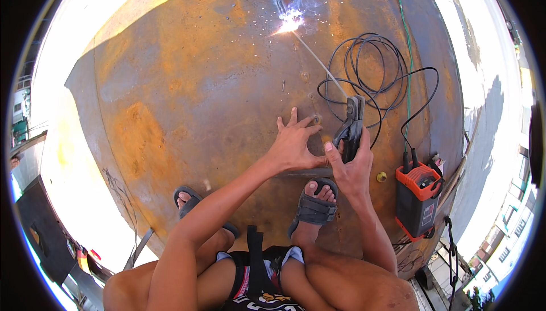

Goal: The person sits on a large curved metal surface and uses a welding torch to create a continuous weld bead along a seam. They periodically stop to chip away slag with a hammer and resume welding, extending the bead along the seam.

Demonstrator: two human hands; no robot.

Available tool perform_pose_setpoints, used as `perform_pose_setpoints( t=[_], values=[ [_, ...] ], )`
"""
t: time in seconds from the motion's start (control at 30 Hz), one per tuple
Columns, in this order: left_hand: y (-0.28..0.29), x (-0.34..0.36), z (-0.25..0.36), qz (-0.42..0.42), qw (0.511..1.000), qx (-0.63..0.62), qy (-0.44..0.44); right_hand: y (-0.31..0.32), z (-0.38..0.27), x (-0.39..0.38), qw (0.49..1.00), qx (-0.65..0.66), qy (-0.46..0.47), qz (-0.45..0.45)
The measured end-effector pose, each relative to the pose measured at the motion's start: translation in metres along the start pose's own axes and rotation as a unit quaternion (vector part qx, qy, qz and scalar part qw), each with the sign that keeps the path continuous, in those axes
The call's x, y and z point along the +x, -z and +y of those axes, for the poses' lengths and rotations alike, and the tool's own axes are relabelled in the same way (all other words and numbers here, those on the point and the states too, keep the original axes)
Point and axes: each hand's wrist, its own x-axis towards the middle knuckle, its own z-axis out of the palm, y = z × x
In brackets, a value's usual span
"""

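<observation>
One black holder (354, 126), thin grey rod (318, 59), in curled right hand (351, 170); left hand (292, 145) splayed

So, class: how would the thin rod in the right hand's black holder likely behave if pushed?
The rod is probably fairly stiff, since it runs nearly straight from the black holder toward the sparks. Being so slim, it may be light and could bend under a hard push.
</observation>
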Motion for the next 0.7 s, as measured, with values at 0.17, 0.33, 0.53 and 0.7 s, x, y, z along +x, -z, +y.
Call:
perform_pose_setpoints(
  t=[0.17,0.33,0.53,0.7],
  values=[
    [-0.0024,0.0,-0.0022,0.017,1.0,-0.008,-0.011,-0.0008,0.0008,0.0006,1.0,-0.002,0.009,0.002],
    [-0.0018,0.0003,-0.0016,0.005,1.0,0.001,0.001,-0.0005,0.0013,0.0008,1.0,-0.007,0.009,0.003],
    [-0.0012,-0.0003,-0.0009,0.004,1.0,-0.002,0.0,0.0,-0.0007,0.0005,1.0,-0.008,-0.007,-0.003],
    [-0.0023,0.0004,-0.0013,0.006,1.0,0.0,-0.003,0.0011,0.0019,0.0006,1.0,-0.011,0.004,-0.004]
  ],
)
